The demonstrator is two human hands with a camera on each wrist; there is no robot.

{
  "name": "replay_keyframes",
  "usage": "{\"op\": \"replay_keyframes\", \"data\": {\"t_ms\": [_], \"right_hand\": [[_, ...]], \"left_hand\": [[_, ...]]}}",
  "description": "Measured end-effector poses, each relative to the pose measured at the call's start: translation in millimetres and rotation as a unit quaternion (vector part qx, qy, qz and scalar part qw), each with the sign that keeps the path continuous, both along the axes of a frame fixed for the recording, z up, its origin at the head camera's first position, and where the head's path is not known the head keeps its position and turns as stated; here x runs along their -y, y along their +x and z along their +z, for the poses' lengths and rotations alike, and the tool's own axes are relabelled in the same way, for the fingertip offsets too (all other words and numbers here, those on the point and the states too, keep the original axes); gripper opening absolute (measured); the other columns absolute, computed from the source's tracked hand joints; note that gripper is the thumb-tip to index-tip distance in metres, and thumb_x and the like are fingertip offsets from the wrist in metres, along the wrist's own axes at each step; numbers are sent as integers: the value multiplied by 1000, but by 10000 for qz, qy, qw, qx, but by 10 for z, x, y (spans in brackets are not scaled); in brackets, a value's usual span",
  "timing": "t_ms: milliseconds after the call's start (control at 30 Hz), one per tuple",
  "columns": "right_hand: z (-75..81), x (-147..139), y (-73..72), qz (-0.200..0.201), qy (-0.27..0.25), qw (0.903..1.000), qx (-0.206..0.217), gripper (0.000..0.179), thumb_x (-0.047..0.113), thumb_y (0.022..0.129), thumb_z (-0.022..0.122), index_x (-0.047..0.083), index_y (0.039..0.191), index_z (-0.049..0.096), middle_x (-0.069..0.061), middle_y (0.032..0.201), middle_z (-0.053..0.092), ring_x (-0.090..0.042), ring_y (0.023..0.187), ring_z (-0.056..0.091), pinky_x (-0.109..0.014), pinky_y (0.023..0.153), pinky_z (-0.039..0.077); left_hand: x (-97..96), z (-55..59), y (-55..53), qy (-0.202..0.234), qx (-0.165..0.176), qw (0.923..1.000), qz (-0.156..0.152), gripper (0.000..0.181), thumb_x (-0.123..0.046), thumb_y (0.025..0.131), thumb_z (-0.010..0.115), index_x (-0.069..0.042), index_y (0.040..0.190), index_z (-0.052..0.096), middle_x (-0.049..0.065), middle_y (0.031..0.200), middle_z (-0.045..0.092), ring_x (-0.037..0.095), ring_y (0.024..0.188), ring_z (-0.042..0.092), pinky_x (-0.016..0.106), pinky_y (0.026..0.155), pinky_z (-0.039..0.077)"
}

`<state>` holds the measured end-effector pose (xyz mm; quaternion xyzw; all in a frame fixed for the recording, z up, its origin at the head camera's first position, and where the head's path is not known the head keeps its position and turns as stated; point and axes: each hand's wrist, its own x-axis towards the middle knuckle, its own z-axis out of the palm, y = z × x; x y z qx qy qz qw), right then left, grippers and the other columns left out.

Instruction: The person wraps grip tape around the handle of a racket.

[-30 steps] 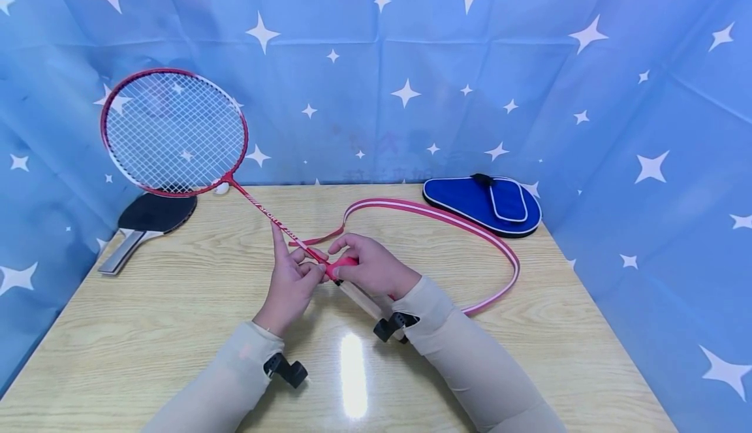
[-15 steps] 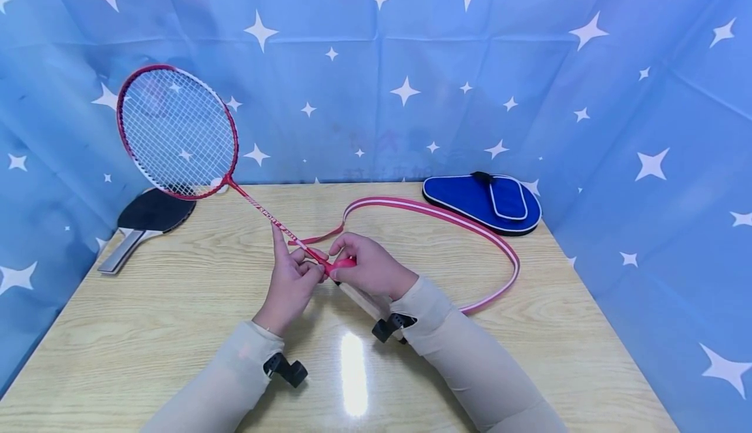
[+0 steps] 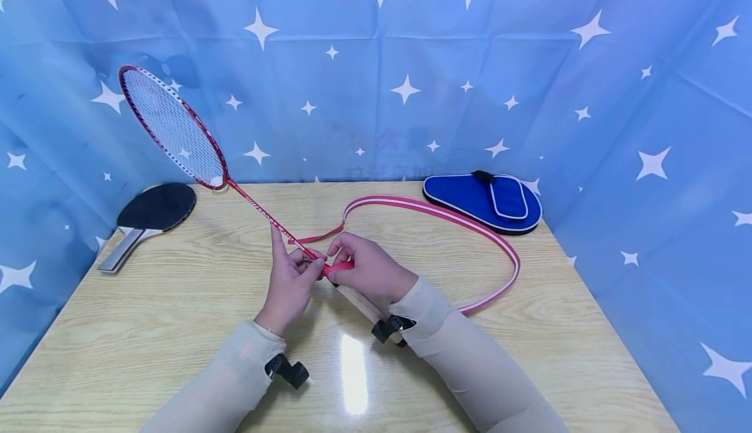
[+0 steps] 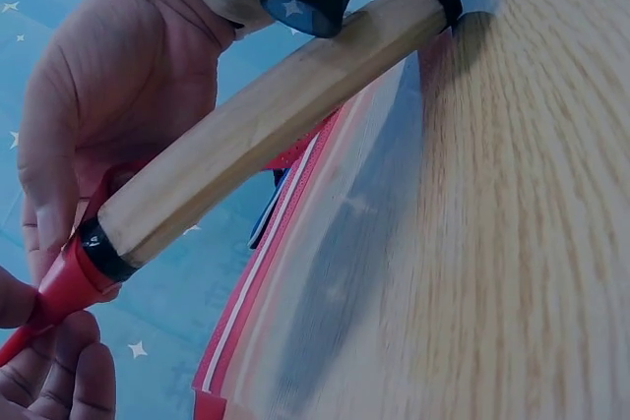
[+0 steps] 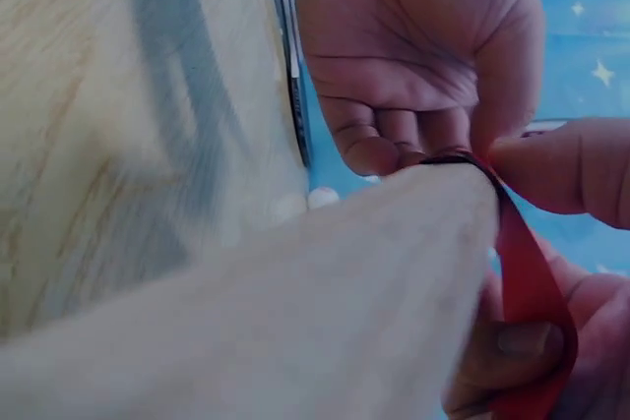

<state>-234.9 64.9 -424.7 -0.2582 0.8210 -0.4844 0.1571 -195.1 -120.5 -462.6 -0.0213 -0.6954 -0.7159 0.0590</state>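
The left hand's (image 3: 290, 281) fingers pinch the racket (image 3: 176, 129) just above its bare wooden handle (image 4: 276, 115); its round end is up in the upper left of the frame. The right hand's (image 3: 374, 268) fingers pinch a red band (image 5: 536, 287) there, near the middle. A striped ribbon (image 3: 431, 209) curls over the table (image 3: 176, 328), right of middle. This looks like starting to wrap the handle. Next seems to need a snug band and a slow turn.
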Motion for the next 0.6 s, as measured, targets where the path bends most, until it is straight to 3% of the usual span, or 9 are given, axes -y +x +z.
{"op": "replay_keyframes", "data": {"t_ms": [233,400,600], "right_hand": [[58,-10,14,191,15,9994,272,38,9,95,75,11,129,59,-2,99,76,-16,86,71,-28,78,58],[60,-6,16,271,-203,9983,475,41,5,97,72,9,136,57,-5,99,78,-14,88,73,-27,81,58],[49,-5,8,255,-319,9979,497,41,3,96,72,7,134,57,-6,97,76,-16,83,71,-27,77,56]], "left_hand": [[2,-8,-2,118,17,9999,9,112,6,101,59,-33,164,-25,20,102,72,14,84,72,25,80,62],[0,-14,-1,192,15,9998,-19,113,9,100,58,-34,164,-24,23,100,70,13,80,72,25,79,62],[3,-6,-3,171,95,9998,11,112,9,100,58,-34,165,-22,16,100,72,14,80,72,25,78,62]]}}
